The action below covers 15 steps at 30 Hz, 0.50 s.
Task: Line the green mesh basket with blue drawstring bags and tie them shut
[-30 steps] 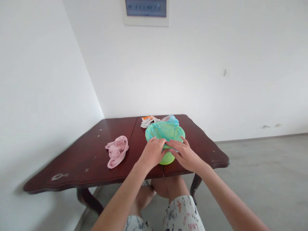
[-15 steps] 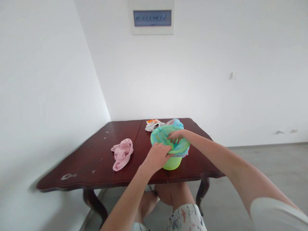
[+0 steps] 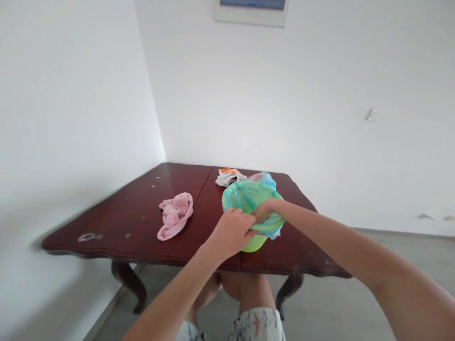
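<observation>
Tbl (image 3: 208,201) w/ basket (image 3: 254,244): R hand (image 3: 263,211) now inside, prev. on rim (image 3: 266,228).

You are sitting in what looks like a room of a home, by a corner where the left wall (image 3: 71,118) meets the far wall (image 3: 266,104), both plain white. The dark red wooden table (image 3: 209,222) before you is domestic furniture, with a wavy edge and curved legs (image 3: 131,286). On the far wall you face a white-framed panel (image 3: 251,13), cut off at the top of the view, and a wall switch (image 3: 374,115) farther right. A skirting board (image 3: 401,232) borders the grey floor (image 3: 330,308). Your patterned shorts (image 3: 258,327) and the green basket (image 3: 254,244) suit a household too.
</observation>
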Each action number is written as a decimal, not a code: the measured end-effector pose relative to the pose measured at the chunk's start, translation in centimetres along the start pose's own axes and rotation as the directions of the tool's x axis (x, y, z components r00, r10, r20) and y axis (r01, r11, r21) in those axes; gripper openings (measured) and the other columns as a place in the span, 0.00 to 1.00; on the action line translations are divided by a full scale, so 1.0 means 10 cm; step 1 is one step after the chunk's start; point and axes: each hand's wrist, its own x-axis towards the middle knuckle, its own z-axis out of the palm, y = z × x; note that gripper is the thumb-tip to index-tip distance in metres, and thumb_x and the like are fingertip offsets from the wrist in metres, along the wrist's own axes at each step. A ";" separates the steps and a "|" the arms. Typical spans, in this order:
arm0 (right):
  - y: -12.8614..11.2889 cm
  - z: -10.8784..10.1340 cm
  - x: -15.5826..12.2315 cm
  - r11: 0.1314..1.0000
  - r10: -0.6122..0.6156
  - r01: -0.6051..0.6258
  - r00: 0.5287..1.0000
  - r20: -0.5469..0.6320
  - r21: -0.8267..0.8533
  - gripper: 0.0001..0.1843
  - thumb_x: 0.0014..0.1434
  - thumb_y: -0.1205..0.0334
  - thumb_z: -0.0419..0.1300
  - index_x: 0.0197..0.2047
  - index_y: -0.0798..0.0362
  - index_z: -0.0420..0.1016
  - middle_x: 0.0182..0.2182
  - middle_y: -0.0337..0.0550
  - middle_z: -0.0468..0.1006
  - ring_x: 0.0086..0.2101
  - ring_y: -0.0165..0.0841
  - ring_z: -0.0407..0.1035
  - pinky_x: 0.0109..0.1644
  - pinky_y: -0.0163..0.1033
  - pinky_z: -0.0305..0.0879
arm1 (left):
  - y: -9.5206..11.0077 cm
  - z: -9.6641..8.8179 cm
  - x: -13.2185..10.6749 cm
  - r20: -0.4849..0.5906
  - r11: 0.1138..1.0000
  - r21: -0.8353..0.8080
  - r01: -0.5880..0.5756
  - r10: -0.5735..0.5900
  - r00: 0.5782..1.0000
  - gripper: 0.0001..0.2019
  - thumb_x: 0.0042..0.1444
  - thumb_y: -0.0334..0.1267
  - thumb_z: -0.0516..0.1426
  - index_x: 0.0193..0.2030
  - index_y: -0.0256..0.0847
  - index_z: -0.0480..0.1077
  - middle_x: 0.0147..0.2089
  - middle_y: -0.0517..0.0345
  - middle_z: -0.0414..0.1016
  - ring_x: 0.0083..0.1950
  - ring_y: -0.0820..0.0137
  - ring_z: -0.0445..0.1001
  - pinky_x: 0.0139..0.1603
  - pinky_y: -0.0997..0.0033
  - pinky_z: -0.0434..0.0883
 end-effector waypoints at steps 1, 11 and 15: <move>-0.02 -0.07 -0.02 1.000 -0.001 0.001 0.997 0.074 0.006 0.13 0.51 0.65 0.83 0.36 0.56 0.85 0.28 0.36 0.83 0.27 0.34 0.78 0.35 0.39 0.80 | -0.01 0.01 0.01 -0.010 1.000 -0.005 -0.004 0.003 1.000 0.08 0.78 0.44 0.68 0.47 0.44 0.80 0.46 0.52 0.88 0.51 0.50 0.83 0.53 0.49 0.72; 0.81 -0.20 -0.47 0.698 -0.025 0.698 0.246 -0.969 0.159 0.22 0.75 0.38 0.66 0.42 0.49 0.81 0.34 0.42 0.85 0.36 0.36 0.79 0.46 0.42 0.77 | -0.36 0.24 -0.44 -0.586 0.916 -0.344 -0.208 -0.037 0.810 0.22 0.83 0.57 0.58 0.73 0.48 0.74 0.74 0.41 0.79 0.73 0.49 0.78 0.77 0.42 0.72; 1.34 0.28 -0.16 0.700 0.306 0.632 0.157 -0.939 0.334 0.29 0.71 0.31 0.60 0.33 0.49 0.76 0.26 0.37 0.75 0.28 0.33 0.67 0.33 0.39 0.64 | -1.02 0.82 -0.39 -0.731 0.767 -0.623 -0.153 -0.502 0.462 0.16 0.83 0.54 0.55 0.56 0.45 0.77 0.65 0.45 0.82 0.67 0.53 0.82 0.71 0.46 0.78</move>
